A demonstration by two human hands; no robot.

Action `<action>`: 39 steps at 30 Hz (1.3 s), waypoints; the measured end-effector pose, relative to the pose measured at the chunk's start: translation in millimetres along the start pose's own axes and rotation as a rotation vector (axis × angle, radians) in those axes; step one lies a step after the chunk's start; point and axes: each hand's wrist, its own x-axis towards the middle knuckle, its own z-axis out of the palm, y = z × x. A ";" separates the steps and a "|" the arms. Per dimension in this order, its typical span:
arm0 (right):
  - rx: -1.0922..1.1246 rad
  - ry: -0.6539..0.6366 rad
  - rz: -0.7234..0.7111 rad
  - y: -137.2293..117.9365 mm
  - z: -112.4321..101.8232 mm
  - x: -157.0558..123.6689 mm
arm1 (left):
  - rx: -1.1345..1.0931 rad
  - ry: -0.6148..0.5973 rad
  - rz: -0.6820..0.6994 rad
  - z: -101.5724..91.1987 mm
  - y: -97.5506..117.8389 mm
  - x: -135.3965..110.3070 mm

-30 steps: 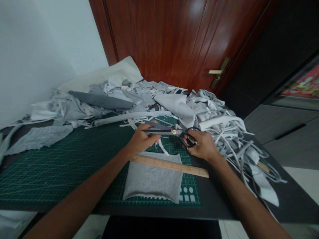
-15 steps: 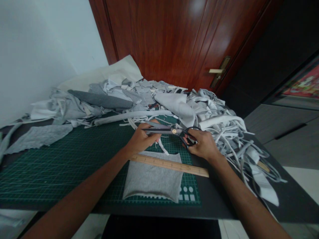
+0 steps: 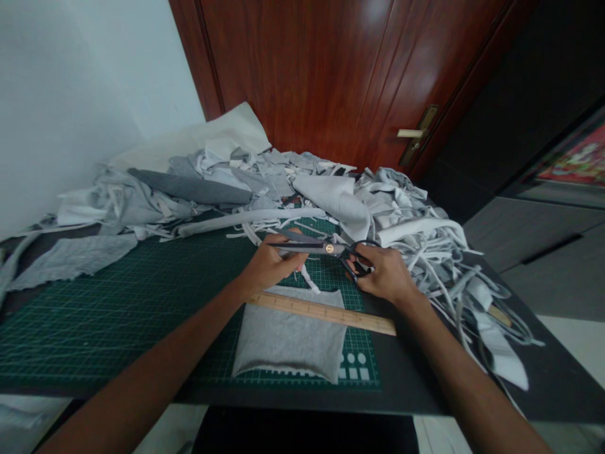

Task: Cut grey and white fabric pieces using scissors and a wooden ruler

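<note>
My right hand (image 3: 387, 272) grips the black handles of a large pair of scissors (image 3: 329, 248), whose blades point left. The blades lie slightly parted across the fingers of my left hand (image 3: 271, 261). Those fingers are pinched together, and a thin white fabric strip (image 3: 309, 278) hangs from them toward the cloth below; its upper end is hidden. Beneath my hands a grey piece of fabric (image 3: 288, 343) rests flat on the green cutting mat (image 3: 142, 315). Across its upper part lies a wooden ruler (image 3: 326, 310), slanting down to the right.
Heaped grey and white fabric scraps (image 3: 274, 173) line the back of the dark table (image 3: 401, 366). Tangled fabric strips (image 3: 435, 265) spread along the right side. A flat grey scrap (image 3: 75, 260) lies at left. Behind stand a wooden door (image 3: 302, 75) and a white wall (image 3: 94, 82).
The scissors have shifted very slightly left at the blades. Both hands stay almost in place; the fabric and ruler look unmoved.
</note>
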 end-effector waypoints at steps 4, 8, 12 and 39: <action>-0.001 -0.003 0.016 0.1 -0.1 0.1 | 0.017 0.005 0.031 0.5 1.5 0.2; 0.008 -0.016 0.022 1.0 -0.4 -0.2 | 0.020 -0.008 0.034 0.8 1.9 0.4; -0.003 -0.014 0.030 1.2 -0.9 -0.4 | -0.002 -0.008 0.005 1.1 1.9 0.9; 0.003 -0.004 0.040 1.4 1.3 -1.2 | 0.009 -0.004 0.003 0.6 3.7 0.7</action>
